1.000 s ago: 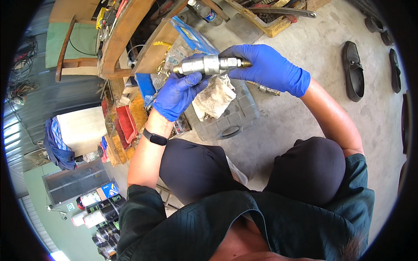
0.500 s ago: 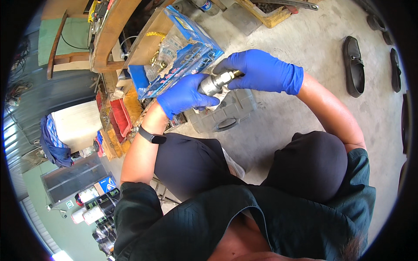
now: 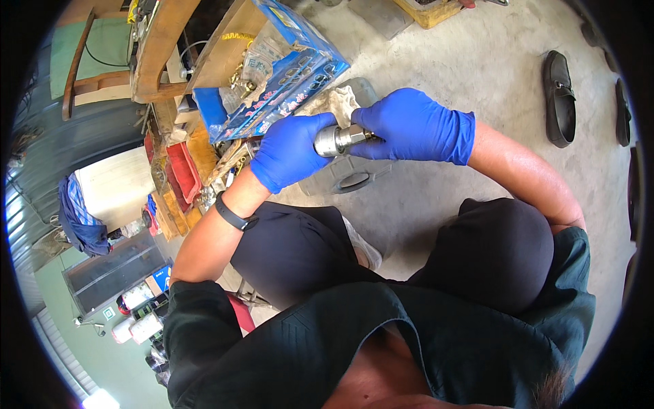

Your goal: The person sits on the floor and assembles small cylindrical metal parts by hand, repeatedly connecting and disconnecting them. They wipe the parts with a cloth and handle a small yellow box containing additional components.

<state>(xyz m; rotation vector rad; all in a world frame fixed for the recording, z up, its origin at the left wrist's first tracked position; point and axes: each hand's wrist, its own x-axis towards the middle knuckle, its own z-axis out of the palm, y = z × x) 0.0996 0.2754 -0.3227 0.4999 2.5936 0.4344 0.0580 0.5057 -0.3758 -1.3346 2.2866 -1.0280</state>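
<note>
Both my hands wear blue gloves and meet at a silvery metal fitting (image 3: 334, 141), which lies almost level between them. My left hand (image 3: 289, 151) is closed around its wide, rounded end. At the narrower end, past a hex-shaped section, the thumb and fingers of my right hand (image 3: 413, 127) are closed on the fitting; its tip is hidden by them. Behind the hands, a crumpled whitish cloth (image 3: 340, 102) lies on a grey plastic case (image 3: 335, 181) on the floor.
An open blue cardboard box (image 3: 300, 83) with brass-coloured parts and a plastic bag inside stands beyond my left hand. Red trays (image 3: 182, 172) and wooden pieces are at the left. A black shoe (image 3: 559, 100) lies on the concrete floor at the right.
The fitting has turned from slanting up to the right to nearly level. My right hand has come down slightly, and more of the cloth behind shows. The view has shifted a little.
</note>
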